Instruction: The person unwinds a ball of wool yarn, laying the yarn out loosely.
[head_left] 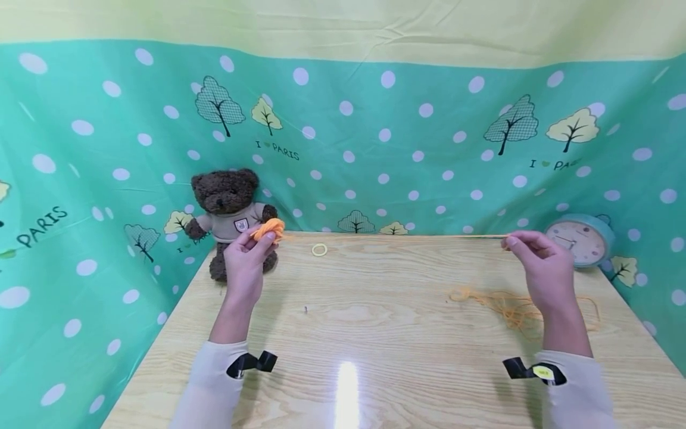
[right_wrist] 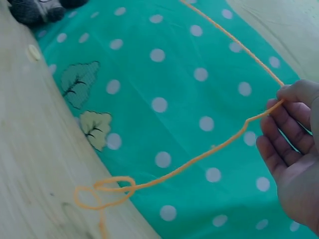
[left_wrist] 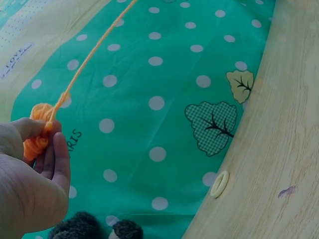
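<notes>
A small wound ball of orange yarn [head_left: 270, 229] is pinched between the thumb and fingers of my left hand [head_left: 248, 262], raised in front of the teddy bear. From it a strand of yarn [left_wrist: 94, 50] runs taut across to my right hand [head_left: 546, 268], whose thumb and forefinger pinch it. Beyond that pinch, the strand sags down in the right wrist view to loose loops [right_wrist: 107, 191]. On the table under the right hand lies a tangled heap of the same yarn [head_left: 506, 307].
A brown teddy bear [head_left: 225, 199] sits at the back left of the wooden table [head_left: 375, 345]. A pale yellow ring [head_left: 319, 249] lies near the back edge. At the back right stands a blue alarm clock [head_left: 581, 238]. Dotted green cloth [head_left: 386, 155] hangs behind.
</notes>
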`<action>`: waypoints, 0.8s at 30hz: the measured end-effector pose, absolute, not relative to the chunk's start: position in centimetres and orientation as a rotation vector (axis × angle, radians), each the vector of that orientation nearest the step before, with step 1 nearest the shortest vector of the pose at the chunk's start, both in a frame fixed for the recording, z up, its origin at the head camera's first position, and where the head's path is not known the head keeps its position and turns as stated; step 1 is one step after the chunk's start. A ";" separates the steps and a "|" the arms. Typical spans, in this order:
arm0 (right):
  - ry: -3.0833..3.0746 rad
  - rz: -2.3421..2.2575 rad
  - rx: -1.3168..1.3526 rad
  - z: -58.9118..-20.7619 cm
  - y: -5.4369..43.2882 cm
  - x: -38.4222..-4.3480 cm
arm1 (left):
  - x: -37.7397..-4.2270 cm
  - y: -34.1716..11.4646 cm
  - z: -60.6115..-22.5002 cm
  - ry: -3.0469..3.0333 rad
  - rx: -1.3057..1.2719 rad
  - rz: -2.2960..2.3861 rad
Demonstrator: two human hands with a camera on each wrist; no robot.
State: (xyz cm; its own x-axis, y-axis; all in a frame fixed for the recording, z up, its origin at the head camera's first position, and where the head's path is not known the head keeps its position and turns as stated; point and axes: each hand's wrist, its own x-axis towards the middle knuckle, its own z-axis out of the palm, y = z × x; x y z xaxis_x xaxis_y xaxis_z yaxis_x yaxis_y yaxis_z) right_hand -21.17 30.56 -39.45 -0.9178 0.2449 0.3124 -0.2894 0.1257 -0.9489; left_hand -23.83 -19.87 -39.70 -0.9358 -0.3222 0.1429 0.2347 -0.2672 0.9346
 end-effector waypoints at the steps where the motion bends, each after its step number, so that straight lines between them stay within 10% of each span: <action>1: -2.000 1.853 0.024 -39.4 30.9 -21.1 | -23.8 -19.8 -39.7 -1.644 0.105 -2.254; 24: -1.395 2.137 -0.141 -39.0 36.2 -20.1 | -24.0 -20.0 -39.9 -1.633 0.122 -2.245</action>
